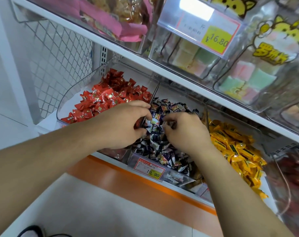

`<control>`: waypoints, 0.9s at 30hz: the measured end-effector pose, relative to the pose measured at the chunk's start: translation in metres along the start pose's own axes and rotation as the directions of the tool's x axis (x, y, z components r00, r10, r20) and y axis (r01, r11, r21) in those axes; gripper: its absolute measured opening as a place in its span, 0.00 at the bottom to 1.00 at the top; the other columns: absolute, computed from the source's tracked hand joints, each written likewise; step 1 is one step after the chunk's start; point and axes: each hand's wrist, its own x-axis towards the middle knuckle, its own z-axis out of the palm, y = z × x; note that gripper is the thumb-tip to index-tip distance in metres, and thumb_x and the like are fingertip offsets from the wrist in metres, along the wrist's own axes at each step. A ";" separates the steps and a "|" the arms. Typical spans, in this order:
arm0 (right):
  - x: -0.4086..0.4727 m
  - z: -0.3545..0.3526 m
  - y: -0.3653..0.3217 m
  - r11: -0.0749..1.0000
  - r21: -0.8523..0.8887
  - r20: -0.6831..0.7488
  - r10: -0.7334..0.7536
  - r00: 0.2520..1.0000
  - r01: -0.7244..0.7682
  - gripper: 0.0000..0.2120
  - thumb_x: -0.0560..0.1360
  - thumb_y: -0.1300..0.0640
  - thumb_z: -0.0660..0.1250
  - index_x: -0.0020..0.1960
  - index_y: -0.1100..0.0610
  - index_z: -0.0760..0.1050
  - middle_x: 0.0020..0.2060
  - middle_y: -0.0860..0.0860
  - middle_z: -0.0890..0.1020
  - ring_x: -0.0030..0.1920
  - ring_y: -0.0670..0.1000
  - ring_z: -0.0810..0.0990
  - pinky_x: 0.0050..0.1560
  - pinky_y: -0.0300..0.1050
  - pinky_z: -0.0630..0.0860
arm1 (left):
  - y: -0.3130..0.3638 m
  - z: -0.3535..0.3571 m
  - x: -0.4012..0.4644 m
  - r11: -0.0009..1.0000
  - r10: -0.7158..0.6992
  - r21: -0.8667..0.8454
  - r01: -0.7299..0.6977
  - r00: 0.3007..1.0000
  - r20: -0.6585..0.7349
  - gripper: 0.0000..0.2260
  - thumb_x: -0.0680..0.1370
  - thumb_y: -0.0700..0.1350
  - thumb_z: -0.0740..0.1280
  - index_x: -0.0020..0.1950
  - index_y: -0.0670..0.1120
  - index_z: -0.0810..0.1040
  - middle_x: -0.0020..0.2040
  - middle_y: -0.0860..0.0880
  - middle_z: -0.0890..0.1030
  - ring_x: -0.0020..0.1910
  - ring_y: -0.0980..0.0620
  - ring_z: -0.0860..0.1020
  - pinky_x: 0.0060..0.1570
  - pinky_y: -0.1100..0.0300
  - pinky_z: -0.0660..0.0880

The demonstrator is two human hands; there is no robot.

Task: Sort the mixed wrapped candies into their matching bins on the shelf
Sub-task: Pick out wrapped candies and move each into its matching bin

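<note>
A lower white shelf with an orange front edge (111,170) carries a row of clear plastic bins: the left one (71,93) is heaped with red wrapped candies (109,96), the middle one (179,177) with dark purple-and-white wrapped candies (164,151), and the one to the right with yellow wrapped candies (237,151). A further clear bin at the far right edge (285,185) holds reddish contents too blurred to make out. A red-bordered price tag reading 19.90 (149,169) sits on the front of the middle bin. On the shelf above, clear boxes hold pastel green, pink and yellow blocks (247,77), with a yellow 16.80 price label (215,38) in front, and a white wire mesh panel (60,53) closes the left side. Both bare forearms reach in from below. The left hand (126,124) lies over the divider between the red and dark bins, fingers curled around a red candy and a few dark ones. The right hand (184,130) rests in the dark candies, its fingers (169,118) bent and pinching into the pile; what exactly they grip cannot be told.
</note>
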 end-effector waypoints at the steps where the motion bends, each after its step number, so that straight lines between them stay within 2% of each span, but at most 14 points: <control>1: 0.004 0.009 -0.002 0.998 -0.030 -0.024 -0.047 0.999 0.046 0.18 0.77 0.46 0.69 0.67 0.42 0.78 0.60 0.46 0.83 0.61 0.54 0.80 0.58 0.57 0.81 | 0.000 0.000 0.000 1.000 0.001 0.010 -0.001 1.000 -0.007 0.18 0.81 0.53 0.69 0.70 0.62 0.74 0.79 0.67 0.59 0.78 0.59 0.63 0.76 0.57 0.61; 2: 0.008 0.018 -0.002 0.993 -0.057 0.007 -0.100 0.995 0.100 0.23 0.76 0.45 0.70 0.71 0.41 0.74 0.67 0.46 0.79 0.68 0.56 0.75 0.66 0.58 0.77 | 0.001 0.000 0.000 1.000 0.005 0.021 -0.005 1.000 -0.017 0.19 0.81 0.53 0.70 0.71 0.62 0.73 0.79 0.66 0.59 0.77 0.59 0.63 0.75 0.58 0.60; 4: 0.011 0.035 -0.001 0.984 -0.086 0.160 -0.142 0.977 0.157 0.34 0.76 0.39 0.69 0.79 0.38 0.62 0.79 0.46 0.65 0.80 0.57 0.58 0.77 0.61 0.62 | 0.002 0.000 0.000 0.999 0.011 0.033 -0.010 0.999 -0.032 0.19 0.81 0.53 0.70 0.71 0.62 0.73 0.79 0.67 0.60 0.77 0.59 0.63 0.75 0.58 0.59; 5: 0.012 0.041 0.002 0.983 -0.094 0.215 -0.136 0.967 0.159 0.36 0.76 0.37 0.69 0.80 0.36 0.57 0.81 0.45 0.60 0.82 0.56 0.53 0.79 0.61 0.57 | 0.003 0.000 0.000 0.999 0.009 0.035 -0.008 0.999 -0.031 0.19 0.81 0.53 0.70 0.71 0.62 0.73 0.79 0.67 0.60 0.77 0.60 0.62 0.75 0.58 0.59; 6: 0.012 0.044 0.005 0.984 -0.086 0.241 -0.133 0.961 0.158 0.36 0.76 0.35 0.68 0.80 0.35 0.57 0.81 0.45 0.59 0.82 0.55 0.51 0.80 0.61 0.55 | 0.003 0.000 0.000 0.999 0.006 0.039 -0.005 1.000 -0.029 0.19 0.81 0.53 0.69 0.71 0.62 0.73 0.79 0.67 0.60 0.78 0.60 0.62 0.75 0.58 0.58; 10: 0.003 0.038 0.010 0.974 -0.092 0.315 -0.168 0.934 0.206 0.22 0.77 0.38 0.65 0.71 0.36 0.72 0.74 0.38 0.69 0.77 0.50 0.60 0.73 0.62 0.66 | 0.001 0.001 0.000 0.999 -0.001 0.045 0.001 1.000 -0.019 0.19 0.81 0.54 0.69 0.71 0.62 0.72 0.79 0.68 0.59 0.78 0.60 0.62 0.75 0.57 0.59; 15: -0.012 0.025 0.015 0.971 -0.076 0.437 -0.172 0.883 0.227 0.21 0.79 0.43 0.66 0.72 0.39 0.72 0.73 0.38 0.71 0.74 0.48 0.64 0.74 0.56 0.65 | 0.000 -0.001 -0.001 0.999 -0.003 0.051 0.003 1.000 -0.002 0.20 0.81 0.54 0.69 0.72 0.62 0.71 0.80 0.67 0.58 0.78 0.60 0.61 0.75 0.59 0.57; 21: -0.015 -0.004 0.015 0.985 0.097 0.578 -0.173 0.797 0.143 0.16 0.79 0.48 0.70 0.67 0.38 0.79 0.72 0.37 0.72 0.71 0.44 0.71 0.72 0.50 0.70 | 0.001 -0.002 -0.001 0.999 -0.008 0.034 0.008 1.000 0.000 0.20 0.81 0.54 0.69 0.73 0.62 0.71 0.80 0.67 0.57 0.78 0.59 0.61 0.76 0.57 0.58; 23: -0.014 -0.014 0.014 0.984 0.153 0.565 -0.160 0.809 0.089 0.12 0.79 0.48 0.71 0.60 0.35 0.82 0.74 0.36 0.70 0.71 0.43 0.71 0.72 0.50 0.69 | 0.000 -0.001 0.000 0.999 0.000 0.032 0.000 1.000 -0.006 0.20 0.81 0.54 0.69 0.73 0.62 0.71 0.80 0.67 0.58 0.78 0.59 0.61 0.76 0.57 0.58; 24: -0.011 -0.017 0.012 0.982 0.179 0.517 -0.152 0.843 0.067 0.11 0.79 0.48 0.71 0.56 0.34 0.83 0.74 0.36 0.70 0.72 0.44 0.71 0.72 0.51 0.68 | 0.000 0.000 0.000 0.999 0.005 0.035 -0.005 1.000 -0.012 0.21 0.81 0.54 0.69 0.73 0.61 0.71 0.80 0.66 0.58 0.78 0.59 0.61 0.76 0.58 0.57; 25: -0.008 -0.019 0.010 0.977 0.205 0.437 -0.139 0.889 0.052 0.09 0.79 0.48 0.71 0.53 0.34 0.84 0.74 0.37 0.71 0.71 0.45 0.71 0.72 0.50 0.68 | 0.000 0.000 0.001 0.999 0.005 0.035 -0.004 1.000 -0.015 0.21 0.81 0.54 0.69 0.73 0.61 0.71 0.80 0.66 0.58 0.78 0.60 0.61 0.75 0.59 0.57; 27: 0.005 -0.013 0.005 0.970 0.245 0.214 -0.063 0.975 0.009 0.08 0.80 0.47 0.69 0.54 0.36 0.84 0.72 0.39 0.73 0.67 0.46 0.76 0.63 0.38 0.71 | 0.000 0.001 0.001 0.999 0.001 0.032 -0.001 1.000 -0.018 0.21 0.81 0.54 0.70 0.73 0.61 0.72 0.80 0.66 0.58 0.78 0.60 0.62 0.73 0.61 0.57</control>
